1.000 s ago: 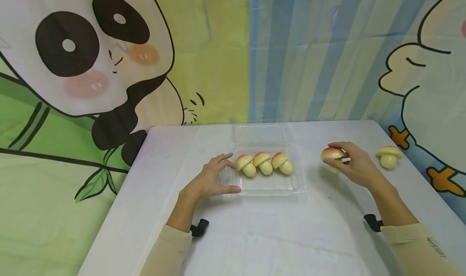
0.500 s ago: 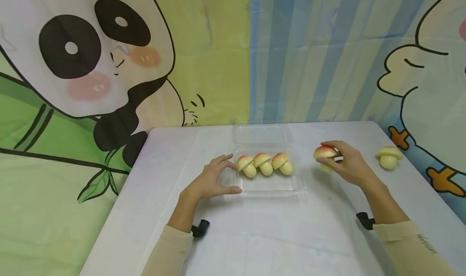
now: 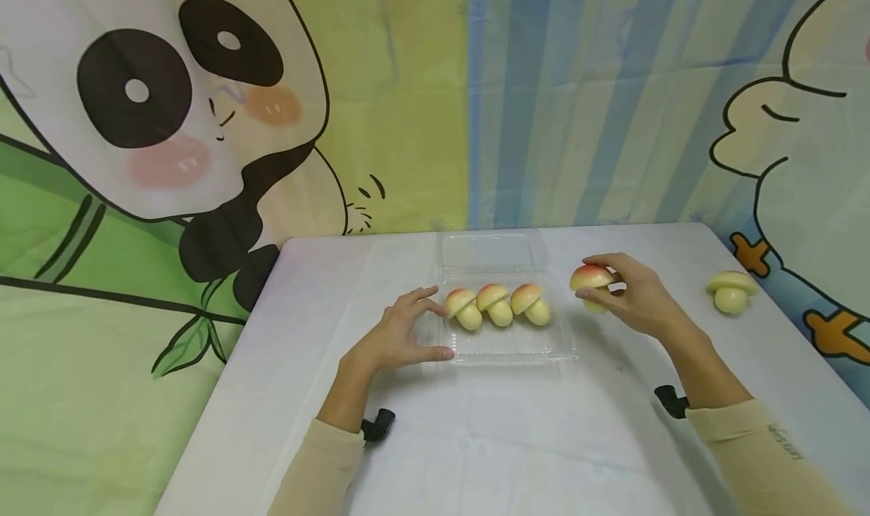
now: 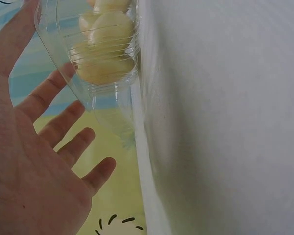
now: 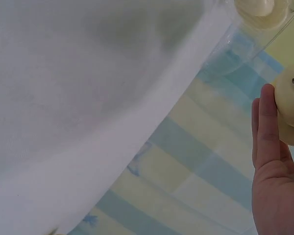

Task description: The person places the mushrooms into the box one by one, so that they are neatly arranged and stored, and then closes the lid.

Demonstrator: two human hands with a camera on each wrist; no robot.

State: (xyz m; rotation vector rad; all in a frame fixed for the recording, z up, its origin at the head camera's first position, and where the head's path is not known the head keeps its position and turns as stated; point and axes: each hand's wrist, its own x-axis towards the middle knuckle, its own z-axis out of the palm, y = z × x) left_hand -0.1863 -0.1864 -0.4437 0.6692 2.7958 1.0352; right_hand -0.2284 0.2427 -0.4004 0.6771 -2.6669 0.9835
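Observation:
My right hand (image 3: 632,293) pinches a toy mushroom (image 3: 591,278) with a red-tinged cap and pale stem, held above the table to the right of a clear plastic box. In the right wrist view the underside of that mushroom (image 5: 290,100) shows beside the fingers. The clamshell box (image 3: 503,346) lies with its lid (image 3: 492,251) folded back. Three similar mushrooms (image 3: 498,308) stand in a row inside it, leaning left. My left hand (image 3: 397,335) is at the box's left side, fingers spread, thumb at the front corner. In the left wrist view its fingertips (image 4: 68,68) touch the clear wall.
A paler mushroom (image 3: 731,293) stands on the white table (image 3: 516,440) near its right edge. Behind the table hangs a printed cloth backdrop (image 3: 401,85) with a panda and stripes. Black wrist mounts (image 3: 378,425) stick out from both sleeves.
My right hand has moved left with its mushroom, closer to the box. The left hand stays at the box's left side. The view has shifted slightly.

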